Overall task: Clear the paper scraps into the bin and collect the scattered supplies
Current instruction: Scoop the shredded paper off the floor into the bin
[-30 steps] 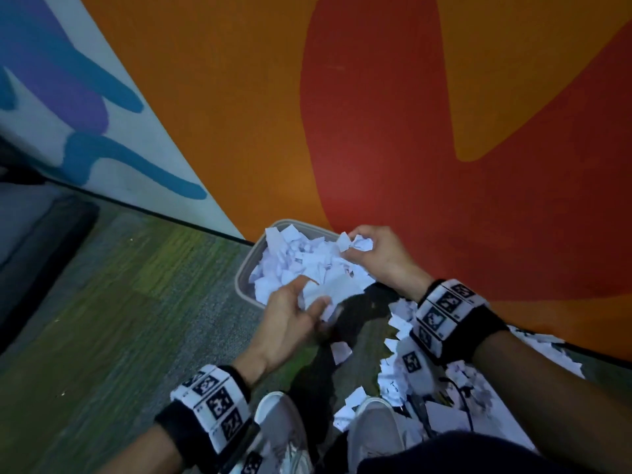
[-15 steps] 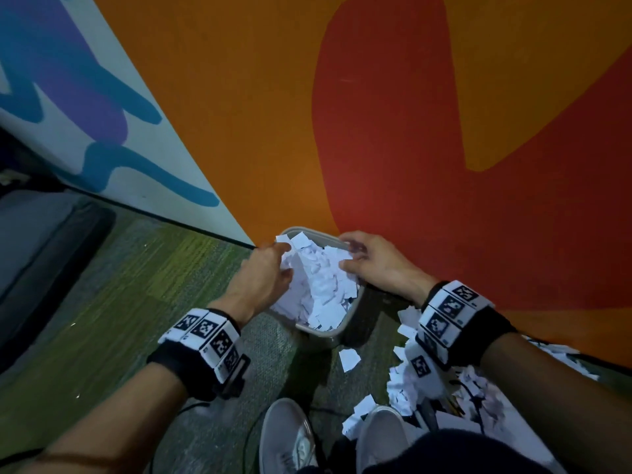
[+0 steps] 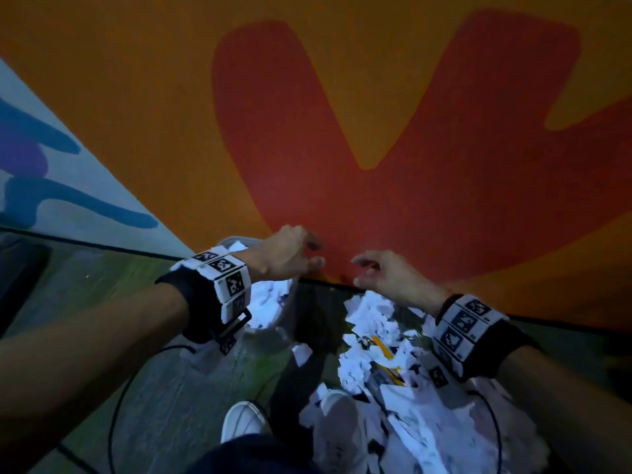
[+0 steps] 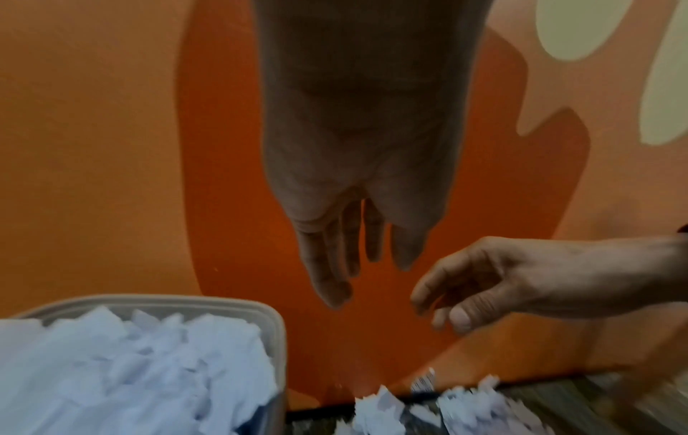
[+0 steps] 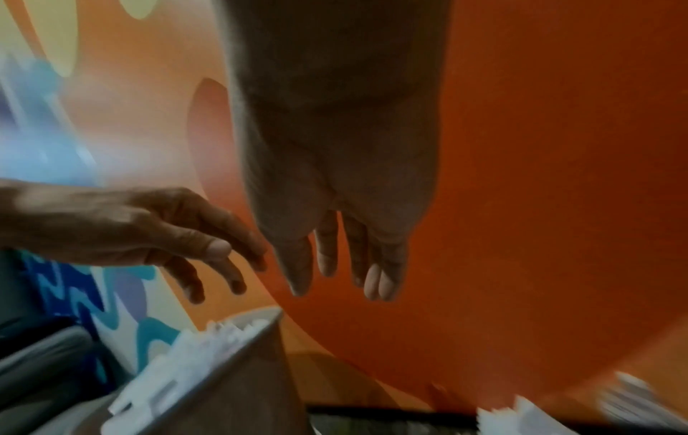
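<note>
A grey bin (image 3: 273,331) (image 4: 238,306) (image 5: 231,362) full of white paper scraps (image 4: 130,368) stands against the wall. My left hand (image 3: 294,254) (image 4: 353,250) (image 5: 178,244) hovers above its far right corner, fingers hanging relaxed and holding nothing. My right hand (image 3: 372,271) (image 5: 342,265) (image 4: 484,282) hangs to the right of the bin, also empty with loose fingers, above a heap of scraps (image 3: 372,323) on the floor. Yellow and black supplies (image 3: 383,347) lie half buried in that heap.
The orange and red painted wall (image 3: 376,148) rises right behind the bin. My white shoes (image 3: 337,436) stand at the near edge among scraps. A black cable (image 3: 116,405) loops over the carpet on the left. A dark cushion (image 3: 20,278) lies far left.
Both hands have let go of the scraps and lifted off the bin, moving up and to the right. The view has shifted right and upward.
</note>
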A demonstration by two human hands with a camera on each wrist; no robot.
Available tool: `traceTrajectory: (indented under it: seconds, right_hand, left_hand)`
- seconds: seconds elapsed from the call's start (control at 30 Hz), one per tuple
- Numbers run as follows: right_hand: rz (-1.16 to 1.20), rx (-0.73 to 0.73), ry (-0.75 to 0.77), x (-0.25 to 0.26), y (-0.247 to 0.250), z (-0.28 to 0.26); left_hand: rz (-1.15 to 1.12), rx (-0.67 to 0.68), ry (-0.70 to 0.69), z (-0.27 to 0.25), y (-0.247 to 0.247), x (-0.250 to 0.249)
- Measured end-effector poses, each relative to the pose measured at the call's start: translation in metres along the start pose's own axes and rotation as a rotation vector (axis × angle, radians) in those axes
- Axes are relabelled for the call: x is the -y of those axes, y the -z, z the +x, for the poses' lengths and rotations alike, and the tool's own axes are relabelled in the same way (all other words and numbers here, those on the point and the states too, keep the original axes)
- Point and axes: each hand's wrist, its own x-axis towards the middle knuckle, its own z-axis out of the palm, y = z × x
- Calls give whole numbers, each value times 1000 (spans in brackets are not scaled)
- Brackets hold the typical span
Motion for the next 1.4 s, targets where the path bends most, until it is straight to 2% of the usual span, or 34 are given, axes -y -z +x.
traceTrajectory:
  seconds: [0.17, 0.23, 0.33, 0.47, 0.57, 0.67, 0.8, 0.87, 0.9, 0.93, 0.97, 1.03, 1.13, 1.27, 1.4]
  right_hand:
    - [19, 69, -166, -118, -23, -28]
    - [-24, 69, -240, -159, -34, -35]
    - [-60, 65, -321, -195, -46, -44]
    - [-34, 41, -314, -212, -65, -30]
    - [17, 6, -329, -215, -77, 4]
    - [31, -16, -288, -217, -93, 43]
    - [-75, -35, -321, -222, -122, 88]
    - [-107, 6, -333, -223, -138, 104]
    - [-133, 25, -327, -222, -144, 109]
    - [-178, 52, -331, -220, -149, 112]
    - [-234, 84, -334, -218, -152, 113]
    - [-336, 101, -329, -215, -156, 113]
    - [-310, 100, -269, -218, -160, 111]
    - [-249, 150, -216, -225, -147, 107]
    - [-175, 62, -209, -222, -121, 112]
  left_hand:
    - [-36, 225, -113, 44, -84, -20]
    - [-116, 292, -90, 61, -126, -21]
    - [-164, 378, -22, 82, -187, -19]
    - [-189, 452, 55, 91, -256, -7]
    - [-215, 522, 151, 87, -298, 10]
    - [-176, 551, 144, 77, -323, 22]
    - [-27, 458, 142, 67, -335, 19]
    - [-107, 413, 131, 70, -347, 30]
    - [-183, 308, 131, 70, -348, 36]
    - [-296, 180, 189, 71, -351, 40]
    - [-360, 140, 227, 71, -353, 45]
    - [-349, 116, 239, 77, -335, 45]
    - [-332, 63, 235, 91, -320, 51]
    - [-376, 19, 358, 101, -311, 56]
    - [-354, -37, 412, 109, -310, 64]
